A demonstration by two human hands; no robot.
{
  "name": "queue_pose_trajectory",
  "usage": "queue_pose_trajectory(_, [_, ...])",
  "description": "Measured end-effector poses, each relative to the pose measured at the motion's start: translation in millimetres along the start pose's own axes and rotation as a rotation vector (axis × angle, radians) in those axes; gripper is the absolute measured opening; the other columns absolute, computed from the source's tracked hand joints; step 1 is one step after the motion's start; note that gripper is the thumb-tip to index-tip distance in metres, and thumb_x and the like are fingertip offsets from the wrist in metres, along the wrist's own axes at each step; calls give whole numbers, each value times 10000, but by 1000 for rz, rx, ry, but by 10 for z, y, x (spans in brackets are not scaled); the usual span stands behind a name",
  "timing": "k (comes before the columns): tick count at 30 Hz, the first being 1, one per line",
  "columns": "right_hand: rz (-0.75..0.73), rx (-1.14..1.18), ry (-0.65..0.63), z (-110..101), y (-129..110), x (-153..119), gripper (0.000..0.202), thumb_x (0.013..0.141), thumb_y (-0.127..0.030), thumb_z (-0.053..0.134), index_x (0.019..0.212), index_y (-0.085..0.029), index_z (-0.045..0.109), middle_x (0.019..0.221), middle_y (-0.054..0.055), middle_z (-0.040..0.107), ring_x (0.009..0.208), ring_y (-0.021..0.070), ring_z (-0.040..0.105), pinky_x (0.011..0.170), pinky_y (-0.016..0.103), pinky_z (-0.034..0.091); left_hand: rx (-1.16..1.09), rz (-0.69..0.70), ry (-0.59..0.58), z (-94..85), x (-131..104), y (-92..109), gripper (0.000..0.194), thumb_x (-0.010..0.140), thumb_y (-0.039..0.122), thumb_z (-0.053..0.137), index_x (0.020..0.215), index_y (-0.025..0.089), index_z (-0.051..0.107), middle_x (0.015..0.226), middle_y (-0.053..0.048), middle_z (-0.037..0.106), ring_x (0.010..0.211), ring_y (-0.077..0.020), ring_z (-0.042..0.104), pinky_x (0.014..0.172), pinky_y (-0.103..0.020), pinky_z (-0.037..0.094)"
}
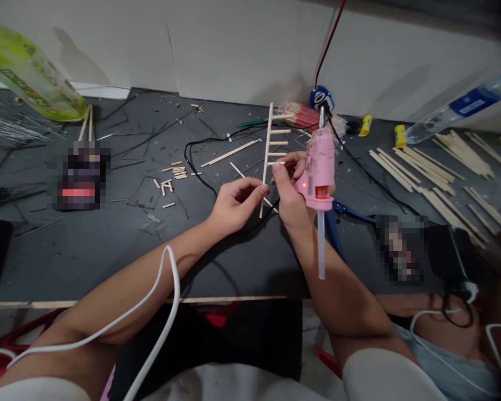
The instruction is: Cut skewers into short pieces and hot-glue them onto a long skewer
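Between my hands stands a comb-like wooden stick piece (269,133), a long stick with several short rungs to its right. My left hand (237,206) pinches the lower part of the long stick between thumb and fingers. A pink hot glue gun (320,159) is held in my right hand (290,195), nozzle away from me, a clear glue stick (321,245) poking out of its back. The right thumb and fingertips also press at the lowest rung. A small orange light glows on the gun. Part of the right fingers is hidden behind it.
Short cut sticks (179,171) and two long sticks (231,153) lie on the dark table (150,267). Many sticks (417,167) spread at right near a plastic bottle (463,106). Blue-handled pliers (338,228) lie under my right forearm. A white cable (173,267) crosses my left arm.
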State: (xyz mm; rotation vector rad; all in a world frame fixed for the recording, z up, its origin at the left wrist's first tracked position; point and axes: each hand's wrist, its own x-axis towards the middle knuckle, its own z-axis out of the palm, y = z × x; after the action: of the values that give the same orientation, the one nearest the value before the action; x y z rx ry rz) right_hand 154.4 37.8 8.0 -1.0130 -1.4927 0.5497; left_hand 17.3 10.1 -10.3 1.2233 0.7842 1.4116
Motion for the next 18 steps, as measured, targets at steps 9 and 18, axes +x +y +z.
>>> queue_pose_trajectory(9, [-52,-36,94,63,-5,-44,273,980,-451,677,914,-251,504,986,49,618,925,199,645,841,405,601,-32,-15,19,1,-5,-16,345,924,490,763,818,172,682,603,34,569,476,-49,480,433,-202,377])
queue_pose_trajectory(18, [-43,235,105,44,59,49,362,954,-306,727,820,-250,396,892,-35,584,628,87,564,575,275,504,-159,-100,95,-63,69,-62,423,906,564,756,801,201,567,551,68,571,343,-39,444,311,-192,298])
